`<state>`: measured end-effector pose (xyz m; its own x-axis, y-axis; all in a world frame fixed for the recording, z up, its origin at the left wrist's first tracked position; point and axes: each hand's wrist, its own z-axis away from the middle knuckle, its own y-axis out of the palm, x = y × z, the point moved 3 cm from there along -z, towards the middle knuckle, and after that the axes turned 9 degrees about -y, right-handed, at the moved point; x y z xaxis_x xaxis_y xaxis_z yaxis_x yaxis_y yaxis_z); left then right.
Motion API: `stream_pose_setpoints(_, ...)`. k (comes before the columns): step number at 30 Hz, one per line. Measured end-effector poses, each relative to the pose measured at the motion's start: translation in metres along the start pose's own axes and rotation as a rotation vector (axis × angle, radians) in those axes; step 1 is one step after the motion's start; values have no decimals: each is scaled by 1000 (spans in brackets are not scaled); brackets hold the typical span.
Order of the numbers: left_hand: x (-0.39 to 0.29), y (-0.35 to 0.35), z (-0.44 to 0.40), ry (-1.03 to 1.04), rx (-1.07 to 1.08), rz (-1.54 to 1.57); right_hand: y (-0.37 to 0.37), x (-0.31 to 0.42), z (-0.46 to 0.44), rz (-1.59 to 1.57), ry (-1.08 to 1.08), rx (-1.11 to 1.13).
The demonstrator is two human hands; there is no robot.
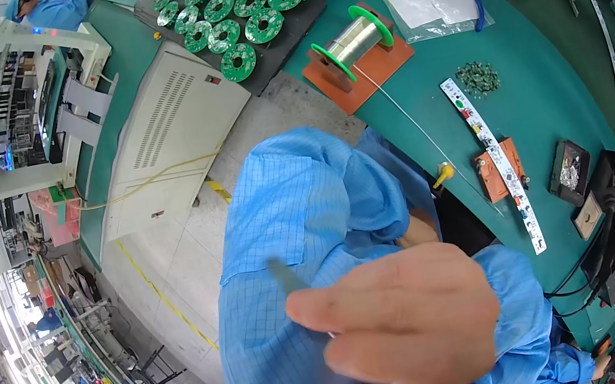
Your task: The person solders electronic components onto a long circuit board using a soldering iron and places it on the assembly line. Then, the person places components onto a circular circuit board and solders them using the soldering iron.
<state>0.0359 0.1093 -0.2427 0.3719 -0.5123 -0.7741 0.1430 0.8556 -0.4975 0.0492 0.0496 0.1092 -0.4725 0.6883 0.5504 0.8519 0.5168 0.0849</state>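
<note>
Close to the camera, my right hand (404,319) is closed around a slender greyish tool (286,276), whose blurred tip sticks out past the fingers. Behind it, a small strip of skin at my left wrist or hand (417,232) shows at the end of a blue checked sleeve (277,205); its fingers are hidden. To the right on the green bench, a long white circuit strip (490,147) lies across an orange-brown block (491,180). A solder wire spool (359,41) sits on a reddish stand (334,88), its wire running down toward the strip.
Round green boards (238,62) lie on a dark mat (275,54) at the top. A pile of small parts (478,78), a plastic bag (419,28) and a black tray (569,170) rest on the bench. A co-worker's hand (602,364) appears at lower right.
</note>
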Motion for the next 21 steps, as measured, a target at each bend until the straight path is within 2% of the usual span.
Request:
stream_pose_setpoints(1, -2, 1, 1, 2, -4, 2, 2, 2, -2, 165, -84, 62)
stream_pose_setpoints(2, -3, 1, 2, 5, -8, 6, 0, 2, -3, 168, -83, 62)
stream_pose_setpoints(4, -5, 0, 4, 7, -16, 10, 4, -4, -1, 238, 64, 325)
stream_pose_setpoints(5, -5, -1, 7, 4, -18, 11, 3, -6, 1, 240, 60, 322)
stream_pose_setpoints(7, -6, -5, 11, -2, -37, 15, -5, -6, 4, 147, -77, 76)
stream_pose_setpoints(8, -6, -7, 12, -3, -46, 17, -3, -3, 6, 146, -80, 79)
stream_pose_setpoints(10, -12, -8, 12, 0, -61, 22, -4, 5, 7, -40, -55, -174)
stream_pose_setpoints(11, -13, -9, 16, 2, -68, 23, -5, 7, 5, -36, -58, -172)
stream_pose_setpoints(13, -15, -11, 21, 6, -78, 24, -2, 9, 1, 28, -38, -7)
stream_pose_setpoints(14, -16, -14, 21, 8, -84, 25, 2, 7, 0, 32, -41, -6)
stream_pose_setpoints(16, -18, -17, 22, -17, -60, 28, 15, -2, 0, 252, -41, 112)
stream_pose_setpoints(17, -20, -19, 23, -42, -33, 31, 14, -8, -2, 262, -39, 107)
stream_pose_setpoints(19, -24, -19, 17, -12, -30, 20, 12, -21, -2, 236, 93, 340)
stream_pose_setpoints(20, -27, -24, 12, 6, -42, 10, 12, -24, 1, 88, 179, 332)
stream_pose_setpoints(21, -27, -30, 11, 10, -61, -1, 8, -22, 1, 113, 176, 328)
